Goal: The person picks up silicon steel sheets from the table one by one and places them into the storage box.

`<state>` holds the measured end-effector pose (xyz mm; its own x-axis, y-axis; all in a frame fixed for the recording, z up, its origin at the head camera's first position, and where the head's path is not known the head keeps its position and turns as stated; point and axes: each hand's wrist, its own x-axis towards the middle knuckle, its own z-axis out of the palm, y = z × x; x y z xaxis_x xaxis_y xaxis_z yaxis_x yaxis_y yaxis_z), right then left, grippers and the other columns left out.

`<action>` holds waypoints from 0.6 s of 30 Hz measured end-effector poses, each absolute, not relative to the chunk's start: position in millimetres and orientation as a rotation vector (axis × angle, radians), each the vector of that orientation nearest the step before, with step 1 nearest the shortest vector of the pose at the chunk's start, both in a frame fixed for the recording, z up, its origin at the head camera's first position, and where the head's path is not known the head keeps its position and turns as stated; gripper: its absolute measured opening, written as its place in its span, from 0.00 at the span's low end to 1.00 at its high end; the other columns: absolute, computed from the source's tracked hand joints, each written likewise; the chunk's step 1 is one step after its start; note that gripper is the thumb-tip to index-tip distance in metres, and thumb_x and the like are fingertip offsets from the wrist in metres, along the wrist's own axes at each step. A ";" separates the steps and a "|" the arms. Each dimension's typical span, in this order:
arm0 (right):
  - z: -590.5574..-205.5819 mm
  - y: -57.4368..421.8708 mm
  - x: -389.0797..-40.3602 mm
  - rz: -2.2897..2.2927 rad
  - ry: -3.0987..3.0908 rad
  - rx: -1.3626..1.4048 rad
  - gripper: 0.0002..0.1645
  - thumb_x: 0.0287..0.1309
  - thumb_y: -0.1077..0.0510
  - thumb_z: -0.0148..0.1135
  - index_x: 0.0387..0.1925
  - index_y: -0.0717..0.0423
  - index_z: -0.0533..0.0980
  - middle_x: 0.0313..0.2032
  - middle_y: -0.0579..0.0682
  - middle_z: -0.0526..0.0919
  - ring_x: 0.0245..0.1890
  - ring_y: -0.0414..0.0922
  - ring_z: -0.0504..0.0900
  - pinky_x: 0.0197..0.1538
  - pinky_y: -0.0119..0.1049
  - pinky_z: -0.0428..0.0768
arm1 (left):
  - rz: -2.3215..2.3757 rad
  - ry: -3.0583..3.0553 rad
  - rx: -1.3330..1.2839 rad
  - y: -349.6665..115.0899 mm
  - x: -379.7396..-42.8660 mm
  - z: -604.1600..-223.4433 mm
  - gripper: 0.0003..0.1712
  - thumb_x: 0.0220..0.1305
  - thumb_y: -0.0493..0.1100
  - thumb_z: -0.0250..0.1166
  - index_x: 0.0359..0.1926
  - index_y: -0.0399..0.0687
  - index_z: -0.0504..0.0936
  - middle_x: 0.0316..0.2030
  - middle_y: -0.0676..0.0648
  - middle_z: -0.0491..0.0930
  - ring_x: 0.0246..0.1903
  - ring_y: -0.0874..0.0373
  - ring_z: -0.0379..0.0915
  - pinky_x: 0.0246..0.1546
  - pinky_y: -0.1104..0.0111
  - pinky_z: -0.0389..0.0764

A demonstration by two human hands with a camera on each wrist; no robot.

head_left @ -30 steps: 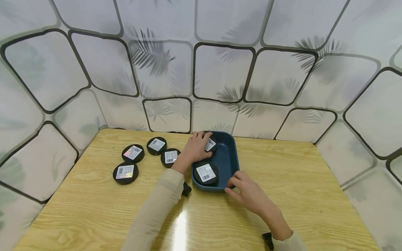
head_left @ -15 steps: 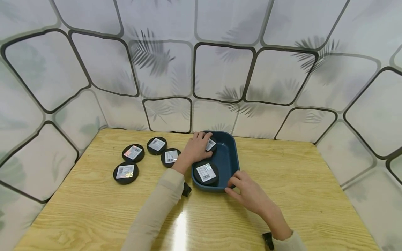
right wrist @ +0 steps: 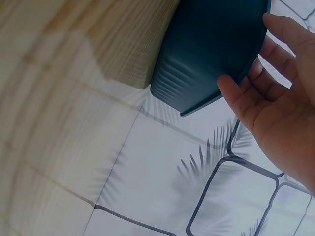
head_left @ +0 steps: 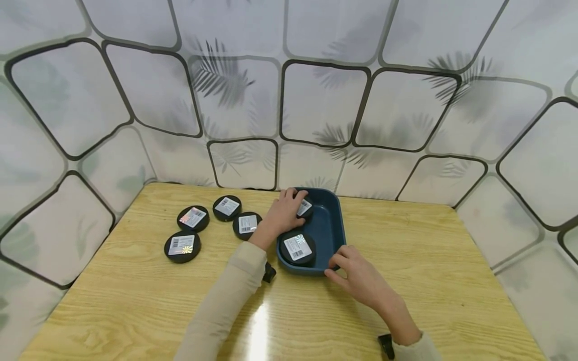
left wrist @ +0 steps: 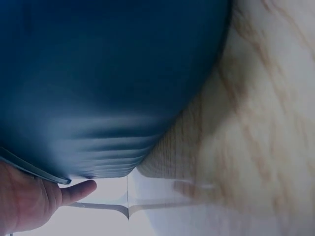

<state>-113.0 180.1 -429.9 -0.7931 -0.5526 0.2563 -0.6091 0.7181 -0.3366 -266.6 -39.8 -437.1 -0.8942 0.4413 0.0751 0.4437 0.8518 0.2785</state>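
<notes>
A dark blue tray [head_left: 331,220] with rounded corners sits near the far edge of the table. Over its far left corner, the left hand [head_left: 283,213] holds a black disc with a white barcode label [head_left: 304,207], thumb on the near side and fingers on the far side, partly covering it. Another labelled black disc [head_left: 297,248] lies in the near left part of the tray. At the near right corner, the right hand [head_left: 356,276] pinches the rim. From the right wrist, fingers [right wrist: 236,96] show against the tray's outer wall [right wrist: 197,64].
To the left of the tray, several more labelled black discs lie flat on the wooden table [head_left: 135,301], among them a near one [head_left: 182,246] and a far one [head_left: 227,207]. The left forearm passes close to one disc [head_left: 246,225]. A patterned curtain [head_left: 325,110] stands behind the table.
</notes>
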 end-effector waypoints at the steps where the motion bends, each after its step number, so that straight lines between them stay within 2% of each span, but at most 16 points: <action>1: -430.0 180.2 -113.1 0.620 -2.785 0.943 0.05 0.59 0.55 0.70 0.31 0.46 0.80 0.32 0.39 0.71 0.34 0.36 0.68 0.38 0.34 0.74 | -0.462 -3.011 -0.723 -40.0 -266.9 -437.2 0.45 0.62 0.53 0.70 0.74 0.53 0.57 0.68 0.36 0.59 0.66 0.41 0.57 0.57 0.48 0.72; 11: -430.3 179.9 -113.6 0.635 -2.790 0.950 0.05 0.59 0.55 0.70 0.32 0.46 0.80 0.33 0.39 0.71 0.36 0.37 0.68 0.39 0.35 0.74 | -0.607 -2.983 -0.766 -47.9 -266.7 -439.5 0.46 0.60 0.52 0.72 0.74 0.53 0.58 0.69 0.35 0.56 0.67 0.38 0.54 0.60 0.45 0.69; 18: -429.0 181.4 -112.5 0.631 -2.790 0.948 0.04 0.60 0.55 0.70 0.32 0.46 0.80 0.33 0.38 0.70 0.35 0.37 0.68 0.39 0.34 0.74 | -0.763 -2.905 -0.731 -60.4 -259.0 -432.1 0.39 0.67 0.52 0.66 0.73 0.50 0.60 0.68 0.34 0.58 0.67 0.38 0.53 0.62 0.47 0.67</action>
